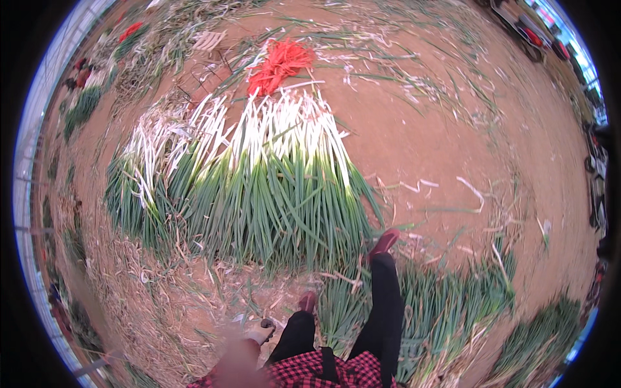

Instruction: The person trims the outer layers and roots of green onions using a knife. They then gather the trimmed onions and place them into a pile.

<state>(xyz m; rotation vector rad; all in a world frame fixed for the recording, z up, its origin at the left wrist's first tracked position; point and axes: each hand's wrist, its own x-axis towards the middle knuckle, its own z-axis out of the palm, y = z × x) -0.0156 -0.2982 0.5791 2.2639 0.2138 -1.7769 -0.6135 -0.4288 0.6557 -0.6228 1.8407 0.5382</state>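
My left hand hangs low beside my left thigh, over ground strewn with dry leaves. Its fingers look curled and dark at the tips; whether they hold something is too small to tell. My right hand is out of view. Before me lies a broad pile of green onions, white stems pointing away and green leaves towards me. A second heap of green onions spreads at the right, and one of my legs crosses its left part. Just beyond the white ends sits a tangle of red plastic strips.
A small slatted wooden stool stands at the far left of the red strips. Loose leaves litter the brown dirt ground. More green onions lie at the lower right. Vehicles stand at the upper right edge.
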